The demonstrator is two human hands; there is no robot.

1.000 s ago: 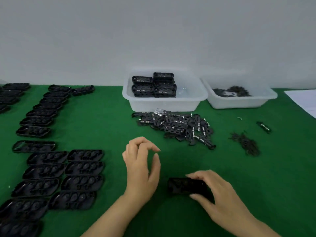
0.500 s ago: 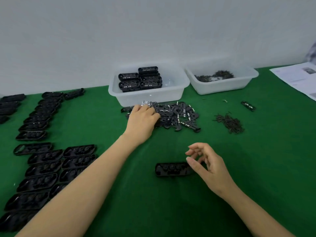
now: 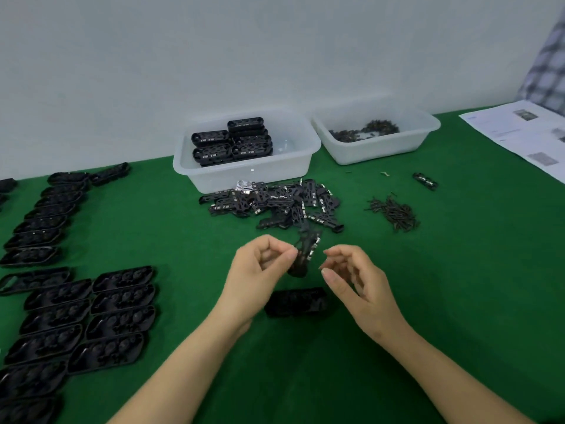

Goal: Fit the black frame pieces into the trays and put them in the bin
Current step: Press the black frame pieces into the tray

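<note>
Head view. Left hand (image 3: 260,270) raised off the cloth (image 3: 458,301), thumb and forefinger pinching the near end of a black frame (image 3: 305,252); other fingers curled under. Frame held up in the air, long axis running from the pinch away and slightly right, far end toward the pile (image 3: 275,203) just beyond. Right hand (image 3: 354,280) beside the frame, not touching it, fingers loosely curled and parted, holding nothing. One tray (image 3: 295,302) flat on the cloth below and between both hands, long axis left to right. More trays (image 3: 91,316) in rows well left. Bin (image 3: 244,172) past the pile, filled trays stacked inside.
</note>
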